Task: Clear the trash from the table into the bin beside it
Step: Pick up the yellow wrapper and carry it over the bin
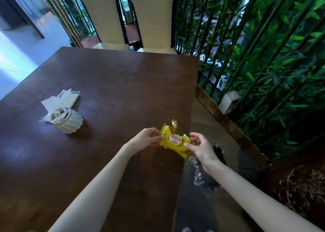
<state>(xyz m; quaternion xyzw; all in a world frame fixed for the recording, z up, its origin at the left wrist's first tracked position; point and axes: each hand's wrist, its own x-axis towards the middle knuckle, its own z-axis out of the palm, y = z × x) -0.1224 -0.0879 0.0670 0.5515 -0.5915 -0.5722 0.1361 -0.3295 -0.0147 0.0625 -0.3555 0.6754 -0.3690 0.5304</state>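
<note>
Dark table [105,83], both hands [146,138] [202,148] pinching yellow wrapper [175,141]

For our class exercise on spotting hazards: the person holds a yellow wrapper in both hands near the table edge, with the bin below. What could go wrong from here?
1. The yellow wrapper is pinched only by fingertips of the left hand and right hand; light and crinkled, it might slip and land on the floor rather than in the bin.
2. The bin's opening is partly hidden by the right hand, so a drop could miss.
3. The white cup and napkins lie farther left and could be forgotten.
</note>
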